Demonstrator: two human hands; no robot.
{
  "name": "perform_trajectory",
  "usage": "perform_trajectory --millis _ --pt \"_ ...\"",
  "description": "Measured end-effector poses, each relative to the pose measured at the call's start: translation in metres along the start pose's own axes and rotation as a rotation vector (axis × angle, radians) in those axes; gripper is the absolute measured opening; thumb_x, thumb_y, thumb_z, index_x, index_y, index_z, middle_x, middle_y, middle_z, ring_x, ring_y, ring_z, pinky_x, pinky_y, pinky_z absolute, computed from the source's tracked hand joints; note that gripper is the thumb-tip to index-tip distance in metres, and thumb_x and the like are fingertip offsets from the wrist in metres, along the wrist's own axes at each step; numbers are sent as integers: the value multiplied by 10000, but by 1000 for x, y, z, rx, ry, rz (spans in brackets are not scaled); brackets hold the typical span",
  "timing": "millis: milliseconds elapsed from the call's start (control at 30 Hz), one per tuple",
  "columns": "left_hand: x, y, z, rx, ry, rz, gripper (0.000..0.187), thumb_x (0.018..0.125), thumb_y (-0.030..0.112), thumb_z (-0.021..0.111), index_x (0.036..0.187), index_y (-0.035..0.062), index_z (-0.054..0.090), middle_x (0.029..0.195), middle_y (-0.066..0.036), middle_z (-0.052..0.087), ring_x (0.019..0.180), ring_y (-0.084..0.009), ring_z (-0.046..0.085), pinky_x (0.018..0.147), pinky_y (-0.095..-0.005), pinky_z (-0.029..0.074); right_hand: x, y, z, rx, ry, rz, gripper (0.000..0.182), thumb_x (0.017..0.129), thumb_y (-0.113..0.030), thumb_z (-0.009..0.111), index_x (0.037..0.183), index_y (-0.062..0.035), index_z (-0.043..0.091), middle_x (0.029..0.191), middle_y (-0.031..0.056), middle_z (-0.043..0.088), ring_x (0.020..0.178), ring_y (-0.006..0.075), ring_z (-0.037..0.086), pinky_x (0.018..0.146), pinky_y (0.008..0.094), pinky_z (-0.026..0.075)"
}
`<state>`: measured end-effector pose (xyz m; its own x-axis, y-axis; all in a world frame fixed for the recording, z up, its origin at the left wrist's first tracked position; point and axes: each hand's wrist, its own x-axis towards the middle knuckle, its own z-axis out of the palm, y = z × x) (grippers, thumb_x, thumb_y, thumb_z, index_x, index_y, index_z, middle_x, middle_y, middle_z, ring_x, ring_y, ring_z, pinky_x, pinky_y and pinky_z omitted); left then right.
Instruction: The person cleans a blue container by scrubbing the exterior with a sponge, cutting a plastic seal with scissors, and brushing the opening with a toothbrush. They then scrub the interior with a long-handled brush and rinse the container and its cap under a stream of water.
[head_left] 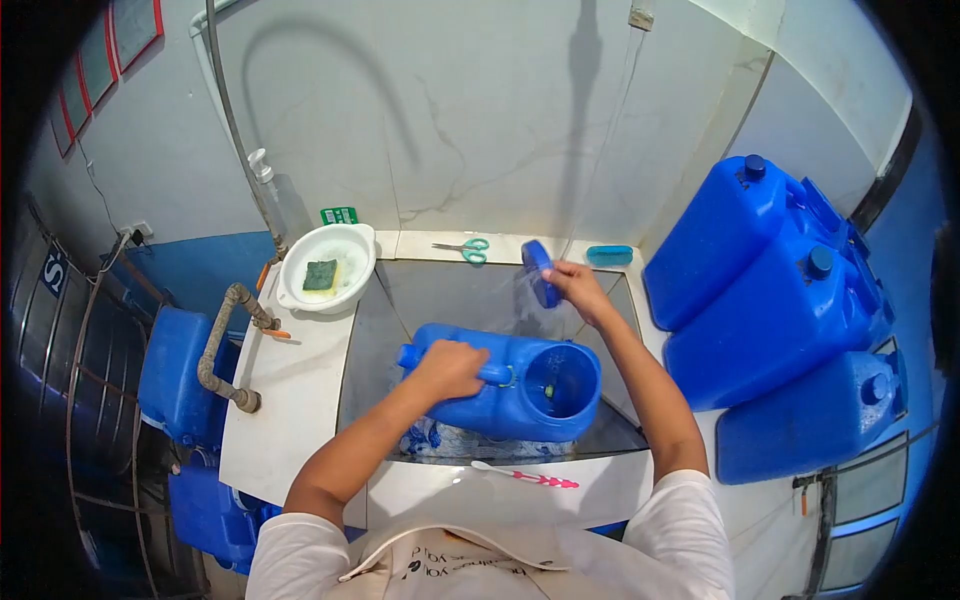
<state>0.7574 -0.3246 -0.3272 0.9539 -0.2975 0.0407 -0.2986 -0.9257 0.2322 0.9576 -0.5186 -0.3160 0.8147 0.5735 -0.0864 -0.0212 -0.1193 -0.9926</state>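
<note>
A blue plastic water jug (510,412) rests in the grey sink (420,290), its wide round mouth uncovered on the right end. My left hand (452,371) is wrapped round the jug's handle. Inside the mouth lies a small yellow-green thing (549,391), too small to name. Above and right of the jug, my right hand (580,290) grips a round blue lid (540,274) by its edge, apart from the mouth. A pink and white brush (525,476) lies on the front ledge, between my forearms.
Left of the sink stands a white basin (367,262) with a green-yellow sponge (321,276) in soapy water. Scissors (474,250) and a teal brush (609,256) lie on the back ledge. Large blue jugs (715,240) crowd the right; a pipe (212,365) rises at left.
</note>
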Motion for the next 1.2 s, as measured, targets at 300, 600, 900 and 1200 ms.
perform_trajectory --millis 300,600,900,1200 --pt "-56 -56 27 -90 174 -130 200 665 268 594 738 83 580 638 -169 608 616 -372 594 573 -485 462 -21 53 -5 -1107 49 -685 200 739 -25 593 930 -26 651 812 127 536 775 299 531 702 389 435" --pt "-59 -46 28 -87 197 -253 212 679 272 594 768 80 604 660 -178 615 640 -362 606 590 -479 470 -28 41 5 -1079 91 -715 259 697 10 575 940 -44 646 789 141 504 798 311 516 713 393 421" --pt "-71 -47 36 -103 193 -275 234 683 266 598 796 62 606 684 -176 625 657 -356 609 600 -471 475 16 37 15 -511 279 -418 156 799 -89 591 939 -42 641 790 80 540 740 221 533 682 340 444" --pt "-71 -47 39 -118 189 -289 225 673 252 595 792 61 604 694 -184 623 664 -359 608 607 -475 475 26 52 22 -224 117 84 137 776 -104 619 903 -61 646 778 78 602 709 198 588 680 334 469"
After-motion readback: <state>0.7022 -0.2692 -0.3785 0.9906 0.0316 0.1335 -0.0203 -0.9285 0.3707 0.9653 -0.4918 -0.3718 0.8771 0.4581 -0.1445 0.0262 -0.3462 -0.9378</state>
